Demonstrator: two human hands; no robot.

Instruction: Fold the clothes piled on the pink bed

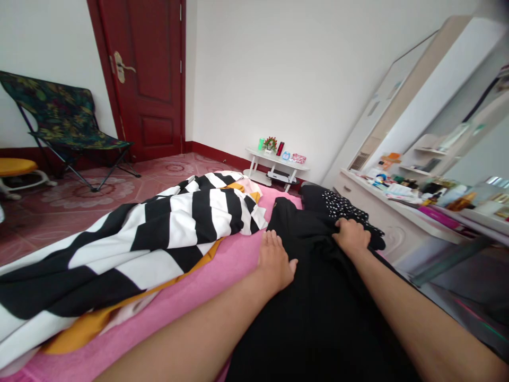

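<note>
A black garment (310,297) is spread over a pink bed cover (230,265), running from the front of the view towards the far end of the bed. My left hand (276,262) lies flat on its left edge, fingers stretched forward and thumb apart. Near the far right part of the garment, my right hand (352,237) has its fingers curled into the cloth, and folds run from there towards the middle. Its fingertips are partly hidden. To the left lies a rumpled black-and-white striped blanket (186,220) with a mustard-coloured underside.
Beyond my right hand sits a black cloth with white dots (345,207). A dressing table (397,204) crowded with small items stands on the right. Against the far wall is a low white stand (274,158). A folding chair (67,116) stands left, beside a red door (147,69).
</note>
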